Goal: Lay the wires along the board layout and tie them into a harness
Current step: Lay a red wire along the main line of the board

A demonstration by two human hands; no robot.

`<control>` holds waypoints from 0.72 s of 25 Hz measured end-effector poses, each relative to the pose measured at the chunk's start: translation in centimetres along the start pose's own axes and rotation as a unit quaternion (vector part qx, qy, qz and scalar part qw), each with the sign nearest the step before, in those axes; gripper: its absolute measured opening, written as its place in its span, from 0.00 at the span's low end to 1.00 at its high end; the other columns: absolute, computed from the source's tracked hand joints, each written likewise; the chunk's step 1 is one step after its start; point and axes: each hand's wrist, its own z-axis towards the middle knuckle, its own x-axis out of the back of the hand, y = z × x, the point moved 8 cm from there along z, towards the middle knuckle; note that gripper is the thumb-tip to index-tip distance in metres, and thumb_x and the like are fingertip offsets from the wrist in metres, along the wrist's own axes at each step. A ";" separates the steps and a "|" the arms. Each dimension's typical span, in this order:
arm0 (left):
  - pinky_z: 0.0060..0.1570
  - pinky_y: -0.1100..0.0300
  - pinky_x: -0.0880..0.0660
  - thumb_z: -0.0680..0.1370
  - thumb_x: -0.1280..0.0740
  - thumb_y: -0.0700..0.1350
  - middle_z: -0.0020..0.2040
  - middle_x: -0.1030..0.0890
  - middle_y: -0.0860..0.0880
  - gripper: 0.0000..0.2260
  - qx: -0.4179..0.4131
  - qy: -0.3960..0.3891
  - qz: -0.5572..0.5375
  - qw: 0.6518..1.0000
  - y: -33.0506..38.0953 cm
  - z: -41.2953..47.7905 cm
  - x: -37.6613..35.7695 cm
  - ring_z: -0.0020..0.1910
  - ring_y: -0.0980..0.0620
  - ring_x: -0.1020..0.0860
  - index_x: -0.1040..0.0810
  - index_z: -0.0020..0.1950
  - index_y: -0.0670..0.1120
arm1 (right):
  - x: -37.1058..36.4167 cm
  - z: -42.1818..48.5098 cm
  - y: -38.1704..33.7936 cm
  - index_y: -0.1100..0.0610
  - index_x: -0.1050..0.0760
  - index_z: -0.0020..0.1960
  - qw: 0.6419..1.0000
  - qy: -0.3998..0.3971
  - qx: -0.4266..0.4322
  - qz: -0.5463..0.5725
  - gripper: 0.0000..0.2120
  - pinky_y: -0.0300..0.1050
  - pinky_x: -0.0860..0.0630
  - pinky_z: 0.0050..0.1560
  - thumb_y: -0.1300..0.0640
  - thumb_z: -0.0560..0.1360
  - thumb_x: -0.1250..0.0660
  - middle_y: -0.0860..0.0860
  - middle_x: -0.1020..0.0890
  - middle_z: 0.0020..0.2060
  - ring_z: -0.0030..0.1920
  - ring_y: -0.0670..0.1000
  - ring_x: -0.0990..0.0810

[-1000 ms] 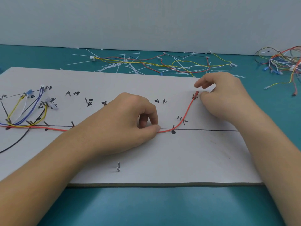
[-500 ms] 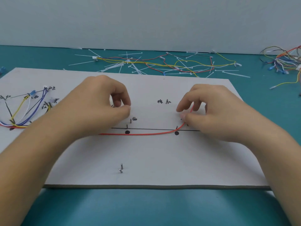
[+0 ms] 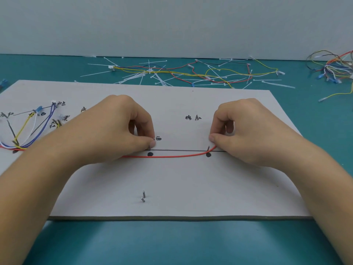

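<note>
A red wire (image 3: 172, 156) lies in a shallow curve just below the black trunk line (image 3: 181, 150) on the white layout board (image 3: 191, 188). My right hand (image 3: 248, 131) pinches the wire's right part between thumb and forefinger, beside the right pin (image 3: 208, 148) and its black dot. My left hand (image 3: 114, 131) is curled, with thumb and forefinger meeting on the left pin (image 3: 150, 148). The wire's left stretch runs under that hand. Blue, yellow, white and black wires (image 3: 28, 131) fan out at the board's left end.
Two loose pins (image 3: 143, 197) stand near the board's front edge. Behind the board, white zip ties (image 3: 145, 75) and a loose harness (image 3: 210, 73) are scattered on the teal table. A tangle of spare wires (image 3: 334, 67) sits far right.
My left hand let go of the red wire and moved to the left pin. My right hand came down from the wire's upper end to the right pin. The wire now sags below the line.
</note>
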 end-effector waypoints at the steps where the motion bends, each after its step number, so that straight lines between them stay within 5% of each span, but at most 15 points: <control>1: 0.25 0.69 0.30 0.70 0.23 0.54 0.34 0.19 0.61 0.02 -0.001 0.005 0.002 1.000 0.1 0.0 0.0 0.31 0.60 0.22 0.14 0.38 0.61 | 0.0 0.0 -0.2 0.49 0.20 0.36 1.000 -0.004 0.005 -0.004 0.07 0.51 0.21 0.43 0.55 0.73 0.27 0.42 0.20 0.35 0.40 0.42 0.23; 6: 0.28 0.62 0.30 0.71 0.22 0.52 0.33 0.20 0.65 0.04 -0.015 0.051 -0.004 0.999 1.3 -0.3 -0.6 0.34 0.61 0.23 0.15 0.37 0.58 | 0.8 -0.3 0.5 0.50 0.20 0.34 1.000 -0.014 0.008 -0.019 0.08 0.48 0.21 0.41 0.58 0.71 0.26 0.43 0.19 0.32 0.38 0.44 0.22; 13: 0.40 0.58 0.33 0.76 0.27 0.52 0.40 0.19 0.60 0.03 -0.082 0.117 0.013 0.990 5.3 -0.3 -2.0 0.37 0.60 0.27 0.17 0.43 0.56 | 3.4 -1.6 5.4 0.44 0.17 0.34 0.991 -0.065 -0.114 -0.027 0.10 0.46 0.20 0.38 0.59 0.68 0.24 0.43 0.17 0.29 0.33 0.43 0.20; 18: 0.31 0.64 0.35 0.74 0.26 0.50 0.34 0.23 0.74 0.05 0.029 0.129 -0.015 0.991 -0.1 -0.6 2.0 0.33 0.72 0.25 0.17 0.38 0.56 | 3.5 -1.6 -0.1 0.46 0.19 0.37 0.997 0.064 -0.026 0.047 0.04 0.42 0.28 0.36 0.53 0.70 0.27 0.41 0.19 0.34 0.36 0.44 0.22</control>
